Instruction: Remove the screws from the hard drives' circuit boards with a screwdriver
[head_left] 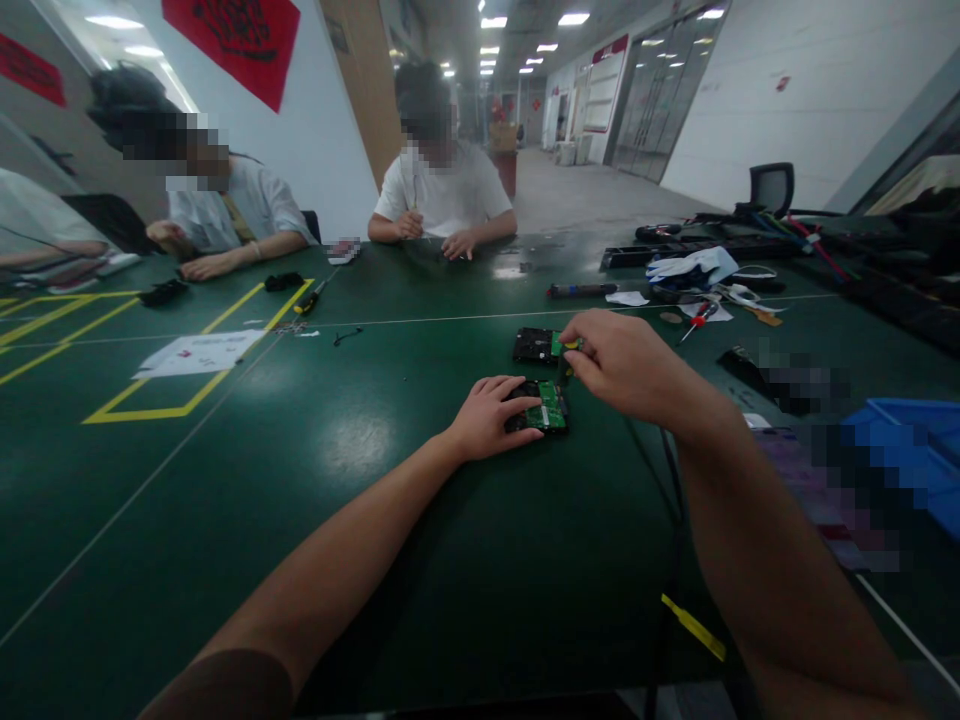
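Observation:
A hard drive (553, 408) lies on the green table with its green circuit board facing up. My left hand (487, 420) holds it from the left, thumb along the near edge and fingers across the top. Just beyond it sits a second hard drive (534, 345), mostly black with some green showing, partly hidden by my right hand. My right hand (619, 360) is closed above the right side of the drives, around a screwdriver (572, 346) with a bit of yellow handle showing. Its tip is too small to make out.
A dark cylindrical tool (581, 290), white gloves (694, 268) and a red screwdriver (701, 318) lie at the right back. A blue bin (911, 440) stands at the right. Paper (199, 353) and a yellow-black screwdriver (311, 297) are at the left. Co-workers sit across the table.

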